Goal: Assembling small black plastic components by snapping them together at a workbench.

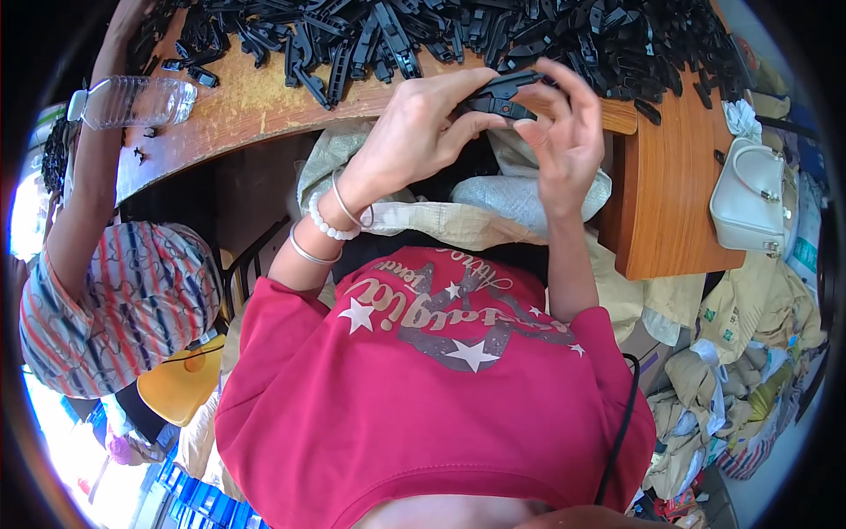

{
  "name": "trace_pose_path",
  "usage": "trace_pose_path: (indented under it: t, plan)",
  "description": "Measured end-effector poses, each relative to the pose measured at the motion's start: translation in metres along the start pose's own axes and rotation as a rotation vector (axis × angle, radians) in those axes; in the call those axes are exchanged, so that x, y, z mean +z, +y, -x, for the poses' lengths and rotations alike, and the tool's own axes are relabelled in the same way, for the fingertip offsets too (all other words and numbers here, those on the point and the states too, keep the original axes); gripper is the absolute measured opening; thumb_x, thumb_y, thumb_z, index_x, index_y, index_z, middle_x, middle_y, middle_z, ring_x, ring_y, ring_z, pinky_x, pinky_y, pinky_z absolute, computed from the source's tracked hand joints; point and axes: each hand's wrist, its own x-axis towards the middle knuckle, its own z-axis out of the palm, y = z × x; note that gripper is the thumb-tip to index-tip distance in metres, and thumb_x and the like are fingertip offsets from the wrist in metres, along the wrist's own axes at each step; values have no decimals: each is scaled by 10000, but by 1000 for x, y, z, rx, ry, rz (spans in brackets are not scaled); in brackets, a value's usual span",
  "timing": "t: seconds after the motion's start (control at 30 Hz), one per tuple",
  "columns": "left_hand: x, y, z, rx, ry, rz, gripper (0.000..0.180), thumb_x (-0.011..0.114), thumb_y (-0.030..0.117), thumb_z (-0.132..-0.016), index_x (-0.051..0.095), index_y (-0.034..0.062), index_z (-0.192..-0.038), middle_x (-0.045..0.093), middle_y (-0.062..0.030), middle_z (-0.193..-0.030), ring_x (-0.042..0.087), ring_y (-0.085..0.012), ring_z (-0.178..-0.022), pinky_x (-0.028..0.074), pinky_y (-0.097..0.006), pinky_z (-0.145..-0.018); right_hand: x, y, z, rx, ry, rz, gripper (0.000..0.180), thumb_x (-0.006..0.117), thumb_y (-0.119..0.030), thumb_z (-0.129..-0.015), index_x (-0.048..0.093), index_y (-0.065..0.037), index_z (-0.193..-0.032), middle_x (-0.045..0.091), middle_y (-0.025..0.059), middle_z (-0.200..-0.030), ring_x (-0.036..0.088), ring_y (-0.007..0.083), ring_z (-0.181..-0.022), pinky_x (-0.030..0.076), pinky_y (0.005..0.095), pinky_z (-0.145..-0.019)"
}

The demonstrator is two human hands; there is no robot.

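We judge the step in hand to be handling one black part (508, 95) with both hands, and the next move seems to call for a steady left grip and careful placing of the right fingers. Our left hand (421, 119) pinches its left end between thumb and fingers; our right hand (568, 141) has its fingers spread and curved about the right end, though we cannot tell whether they press. The part is between the hands, near the table (247, 97) edge.

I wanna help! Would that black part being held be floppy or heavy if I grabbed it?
The black part is probably stiff: its edges look crisp, without sagging. It's likely light, since the left hand pinches it. Its smooth, shiny surface might slip.
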Motion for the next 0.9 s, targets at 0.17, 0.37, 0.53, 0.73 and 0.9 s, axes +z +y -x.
trace_pose_path:
  t: [0.17, 0.37, 0.53, 0.73, 0.9]
  plan:
    - [2, 0, 7, 33, -13, -61, 371, 691, 117, -807, 558, -54, -1109, 624, -187, -759, 649, -242, -594, 493, -320, -533, -16, -4, -10, 39, -210, 315, 510, 719, -80, -793, 501, 58, -1233, 578, 135, -1143, 609, 166, -967, 508, 269, -849]
    - [9, -3, 12, 127, 68, -173, 321, 689, 127, -808, 571, -42, -1053, 603, -171, -690, 627, -277, -577, 477, -342, -531, -6, 1, -5, -41, -104, 148, 399, 696, -39, -808, 540, 61, -1161, 586, 122, -1110, 601, 148, -936, 501, 264, -837]
    - [6, 0, 14, 39, 46, -90, 311, 693, 138, -812, 576, -44, -1036, 607, -152, -666, 639, -248, -574, 482, -322, -523, -11, -3, -8, -15, -152, 313, 276, 710, -11, -783, 614, 47, -1036, 596, 78, -989, 564, 105, -813, 471, 222, -739]
    - [3, 1, 21, -236, 50, 318, 334, 673, 126, -844, 589, -14, -1136, 613, -60, -691, 584, -103, -545, 477, -245, -512, -15, -1, -12, 21, -195, 387, 166, 708, -32, -788, 662, 24, -938, 620, 55, -880, 566, 96, -770, 457, 221, -704]
    - [-29, -14, 25, -410, 216, 423, 440, 461, 334, -979, 635, 7, -742, 477, 41, -530, 396, -27, -420, 279, -182, -401, -35, 18, -51, -466, -199, 1187, 190, 685, -16, -740, 665, -34, -928, 622, 76, -929, 569, 256, -879, 455, 361, -756]
